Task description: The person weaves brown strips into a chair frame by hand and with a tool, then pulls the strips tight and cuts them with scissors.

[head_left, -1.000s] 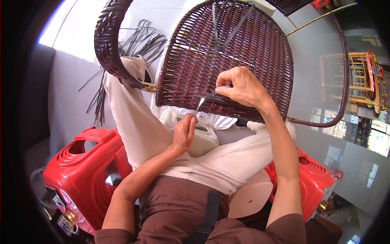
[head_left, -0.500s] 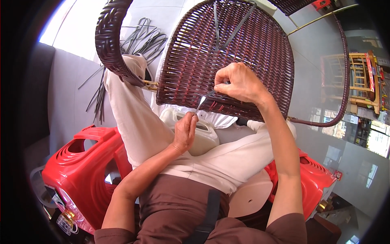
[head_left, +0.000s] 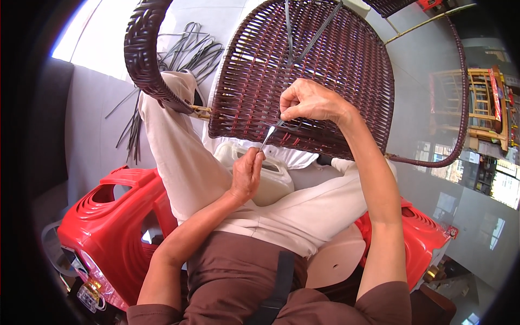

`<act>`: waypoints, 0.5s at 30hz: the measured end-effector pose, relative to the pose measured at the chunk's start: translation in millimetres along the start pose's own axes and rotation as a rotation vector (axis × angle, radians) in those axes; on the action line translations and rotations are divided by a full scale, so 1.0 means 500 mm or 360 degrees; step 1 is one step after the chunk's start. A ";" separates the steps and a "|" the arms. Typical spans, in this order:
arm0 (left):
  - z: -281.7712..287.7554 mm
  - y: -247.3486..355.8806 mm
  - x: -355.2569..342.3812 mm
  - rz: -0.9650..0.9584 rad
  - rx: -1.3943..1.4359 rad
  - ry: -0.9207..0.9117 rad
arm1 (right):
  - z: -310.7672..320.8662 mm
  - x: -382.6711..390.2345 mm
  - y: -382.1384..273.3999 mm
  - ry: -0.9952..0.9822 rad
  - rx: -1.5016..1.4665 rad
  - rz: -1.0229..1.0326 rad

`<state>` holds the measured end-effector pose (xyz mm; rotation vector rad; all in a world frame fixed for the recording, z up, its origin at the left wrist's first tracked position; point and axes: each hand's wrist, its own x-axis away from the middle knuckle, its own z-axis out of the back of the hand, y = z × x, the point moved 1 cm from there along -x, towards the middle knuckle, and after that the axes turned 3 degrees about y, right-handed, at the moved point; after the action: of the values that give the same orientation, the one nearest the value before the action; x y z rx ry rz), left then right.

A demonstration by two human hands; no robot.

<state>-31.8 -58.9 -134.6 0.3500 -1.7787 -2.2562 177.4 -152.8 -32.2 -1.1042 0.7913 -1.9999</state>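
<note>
At the near edge of the woven panel, the left hand grips a slim tool; the right hand pinches a dark strip. Threading appears in hand, calling next for even tension.

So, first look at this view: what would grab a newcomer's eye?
Probably the big dark-brown woven wicker panel filling the top centre, with the left grip holding a slim metal tool at its near edge and the right grip just above. Next, two bright red plastic stools, lower left and lower right. Then the tangle of grey strips on the floor, upper left.
</note>
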 end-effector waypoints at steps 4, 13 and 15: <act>0.012 0.008 0.005 0.0015 -0.0010 -0.0022 | -0.004 0.005 -0.012 0.0074 0.0224 0.0035; 0.064 0.056 0.026 0.0055 -0.0382 -0.0074 | -0.012 0.010 -0.026 0.0247 0.0522 0.0042; 0.061 0.071 0.023 0.0110 -0.0473 -0.0088 | -0.014 0.011 -0.028 0.0262 0.0564 0.0036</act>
<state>-51.1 -43.1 -93.6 0.1670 -1.4241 -2.4535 165.3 -148.3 -21.8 -0.7314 0.4994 -2.1280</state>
